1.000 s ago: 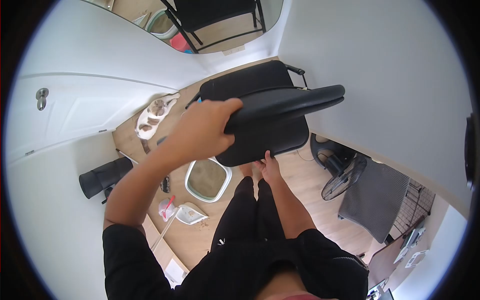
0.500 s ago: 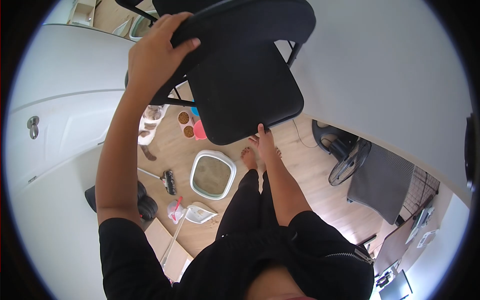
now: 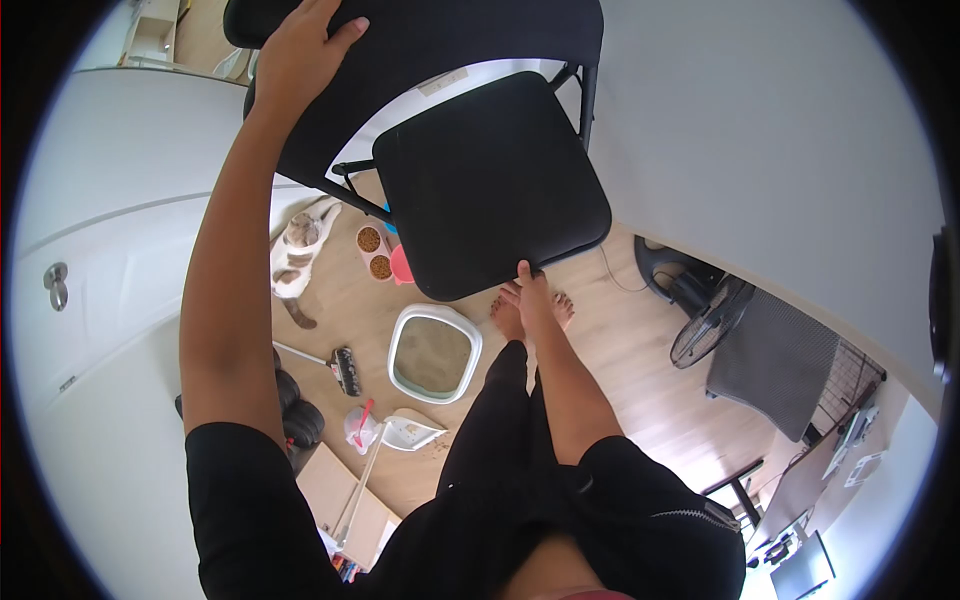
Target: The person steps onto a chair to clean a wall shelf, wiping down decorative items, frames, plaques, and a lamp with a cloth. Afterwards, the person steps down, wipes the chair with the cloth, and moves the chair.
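Observation:
A black folding chair (image 3: 490,185) with a padded seat and a curved backrest is in front of me, its seat facing up. My left hand (image 3: 305,55) grips the top edge of the backrest at the upper left, the thumb on its near face. My right hand (image 3: 530,292) holds the front edge of the seat, the thumb on top and the other fingers partly hidden below. My bare feet (image 3: 508,316) are on the wooden floor just below the seat's front edge.
A litter box (image 3: 435,353) is left of my legs. Beyond it are a cat (image 3: 298,250), food bowls (image 3: 375,252), a brush (image 3: 345,370) and a dustpan (image 3: 410,430). A fan (image 3: 710,325) and a grey chair (image 3: 775,360) stand at the right, by the white wall.
The backrest has moved up and away from the seat, with my left hand on it, so a gap shows between them. The seat has shifted slightly lower in view. More of the cat shows.

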Action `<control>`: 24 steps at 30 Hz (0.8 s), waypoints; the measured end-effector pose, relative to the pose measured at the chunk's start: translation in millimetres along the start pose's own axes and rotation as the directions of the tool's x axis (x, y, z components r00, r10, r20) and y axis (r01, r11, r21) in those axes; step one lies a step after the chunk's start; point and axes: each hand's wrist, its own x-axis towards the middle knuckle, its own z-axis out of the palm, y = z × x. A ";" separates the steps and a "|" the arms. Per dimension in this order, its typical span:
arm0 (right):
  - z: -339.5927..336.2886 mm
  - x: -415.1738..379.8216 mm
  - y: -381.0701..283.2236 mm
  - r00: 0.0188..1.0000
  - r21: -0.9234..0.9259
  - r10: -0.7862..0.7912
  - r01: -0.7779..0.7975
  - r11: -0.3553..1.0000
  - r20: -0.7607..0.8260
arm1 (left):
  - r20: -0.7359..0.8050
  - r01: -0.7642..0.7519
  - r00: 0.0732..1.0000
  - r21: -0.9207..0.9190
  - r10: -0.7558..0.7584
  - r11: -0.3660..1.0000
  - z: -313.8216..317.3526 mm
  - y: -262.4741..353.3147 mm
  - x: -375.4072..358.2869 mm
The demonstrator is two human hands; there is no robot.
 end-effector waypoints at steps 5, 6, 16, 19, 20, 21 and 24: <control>-14.0 11.1 5.7 0.999 -0.027 0.043 -0.044 0.999 -0.033 | 0.084 0.163 0.983 0.001 -0.162 0.987 13.8 -3.3 6.4; -13.4 10.7 7.1 0.997 -0.014 0.070 -0.070 0.997 -0.045 | 0.067 0.119 0.990 0.027 -0.121 0.993 17.8 -9.7 6.0; -54.2 40.6 23.0 0.982 -0.036 0.189 -0.189 0.981 -0.012 | -0.060 -0.129 0.988 0.160 0.140 0.979 64.6 -36.4 9.0; -61.9 48.9 28.8 0.982 -0.036 0.189 -0.189 0.981 -0.006 | -0.005 0.006 1.000 0.059 -0.006 0.998 63.7 -28.5 6.2; -61.5 50.1 30.5 0.984 -0.026 0.179 -0.179 0.983 -0.016 | 0.063 0.153 0.987 -0.044 -0.150 0.987 66.0 -29.6 7.7; -60.8 50.4 32.6 0.985 -0.018 0.168 -0.168 0.986 -0.030 | 0.066 0.152 0.987 -0.049 -0.148 0.987 71.6 -35.3 7.3; -41.2 37.6 22.5 0.986 0.040 0.130 -0.126 0.991 -0.105 | -0.018 0.109 0.994 0.117 -0.108 0.987 81.5 -55.7 5.9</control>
